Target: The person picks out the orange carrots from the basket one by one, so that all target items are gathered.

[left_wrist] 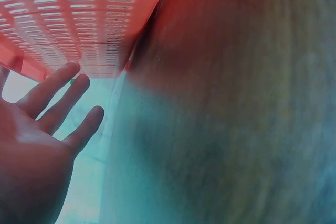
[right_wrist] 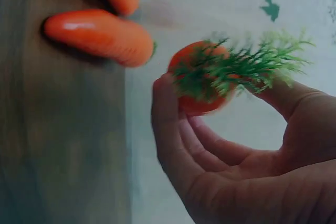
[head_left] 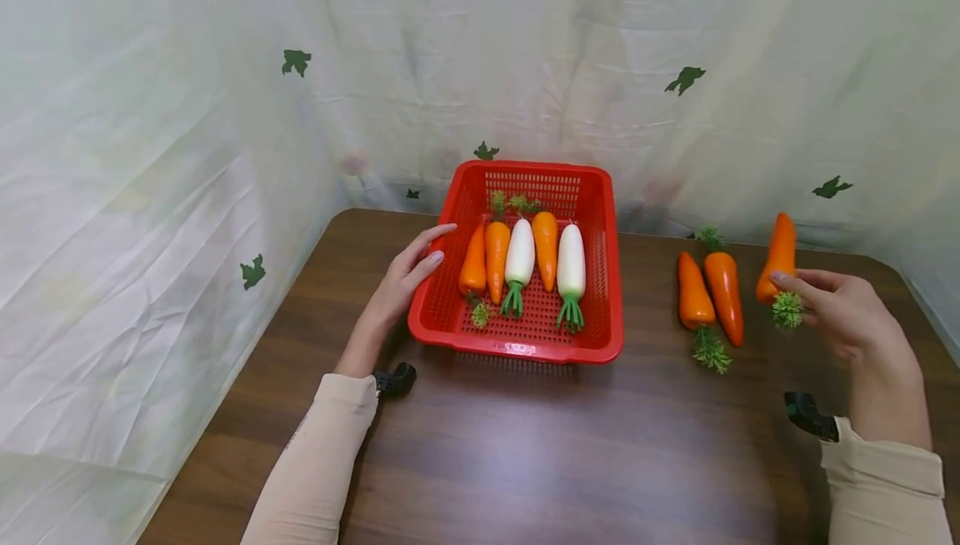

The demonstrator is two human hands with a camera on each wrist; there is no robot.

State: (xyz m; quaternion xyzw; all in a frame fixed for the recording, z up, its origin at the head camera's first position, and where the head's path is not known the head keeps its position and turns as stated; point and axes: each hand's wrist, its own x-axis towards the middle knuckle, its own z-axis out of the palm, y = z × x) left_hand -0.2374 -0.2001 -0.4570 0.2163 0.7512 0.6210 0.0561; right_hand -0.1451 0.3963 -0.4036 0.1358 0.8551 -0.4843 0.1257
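Note:
My right hand (head_left: 855,312) pinches an orange carrot (head_left: 780,253) between thumb and fingers at the right of the table. Its tip points away and its leafy green top (right_wrist: 241,69) hangs toward me. At the left side of a red perforated basket (head_left: 517,350), my left hand (head_left: 401,282) touches the rim, fingers fairly straight along the outer wall in the left wrist view. Inside the basket lie 3 carrots (head_left: 546,249) and two white radishes (head_left: 572,266) with green stems. Two more carrots, a left one (head_left: 695,303) and a right one (head_left: 723,287), lie beside my right hand.
The brown wooden table (head_left: 562,445) reaches back to a pale curtain (head_left: 480,53) with dark green leaf shapes, which also hangs along the left side. Bare tabletop separates the basket from the loose carrots.

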